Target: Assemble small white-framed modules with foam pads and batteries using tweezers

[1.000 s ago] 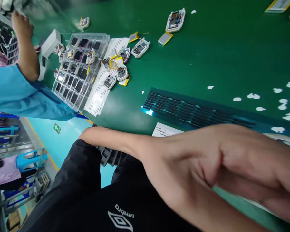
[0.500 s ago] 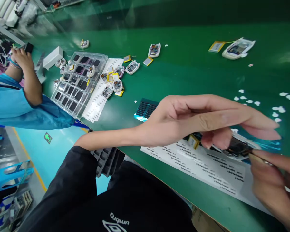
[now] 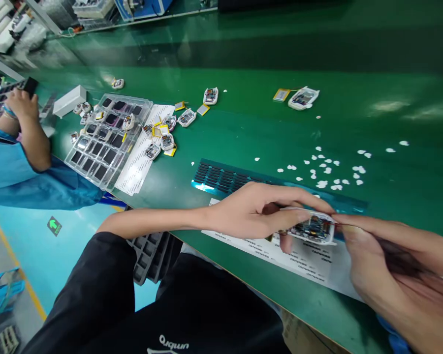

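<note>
My left hand (image 3: pixel 251 211) grips a small white device shell (image 3: pixel 313 228) with an exposed circuit board, holding it just above a printed white sheet (image 3: pixel 317 268) near the table's front edge. My right hand (image 3: pixel 391 280) comes in from the right, its thumb and forefinger pinched on the shell's right end. Something thin and dark shows between the right fingers, too blurred to name. Directly behind both hands lies a blue strip (image 3: pixel 221 177) carrying rows of small black pieces.
Small white scraps (image 3: pixel 328 169) dot the green table (image 3: pixel 266 128). To the left are a clear compartment tray (image 3: pixel 103 142), a second printed sheet and several open devices (image 3: pixel 162 137). One more device (image 3: pixel 302 97) lies farther back. A co-worker's arm (image 3: pixel 29 132) rests at far left. A black tray (image 3: pixel 151 253) sits below the edge.
The view has lifted and steadied. My left hand dropped from mid-air onto the device, and my right hand moved in to pinch its right end.
</note>
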